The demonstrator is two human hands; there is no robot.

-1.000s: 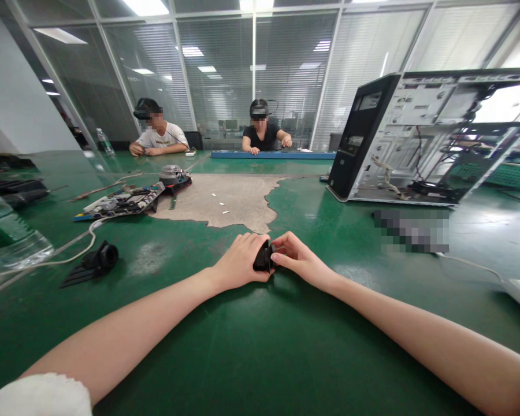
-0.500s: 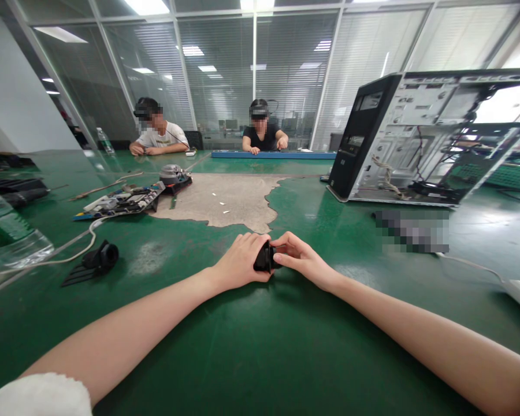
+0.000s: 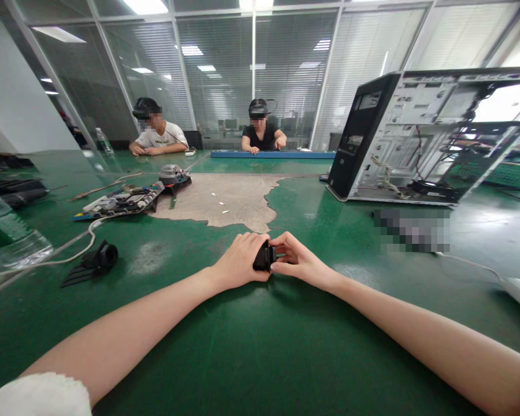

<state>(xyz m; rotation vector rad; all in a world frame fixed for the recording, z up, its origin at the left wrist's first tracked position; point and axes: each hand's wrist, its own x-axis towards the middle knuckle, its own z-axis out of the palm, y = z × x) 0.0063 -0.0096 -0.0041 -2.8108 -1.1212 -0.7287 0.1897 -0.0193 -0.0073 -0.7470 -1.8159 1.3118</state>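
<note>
A small black plastic part [image 3: 262,256] with a flange and a narrower right end is held just above the green table. My left hand [image 3: 242,257] wraps around its left side, hiding much of it. At the narrower end, my right hand [image 3: 295,256] grips with thumb below and fingertips above. The exact kind of the part cannot be made out. To the left on the table lies another black piece [image 3: 96,260] with a round ring and flat slats.
An opened computer case [image 3: 372,138] stands at the right, with a blurred-out object [image 3: 411,230] before it. A circuit board [image 3: 123,199] with a fan-like unit [image 3: 173,176] lies left, near a white cable [image 3: 91,234] and a large bottle [image 3: 8,231]. Two people sit across the table.
The thumb of my right hand has slid down along the end of the black part, and its fingers have shifted. My left hand keeps its hold, nearly still.
</note>
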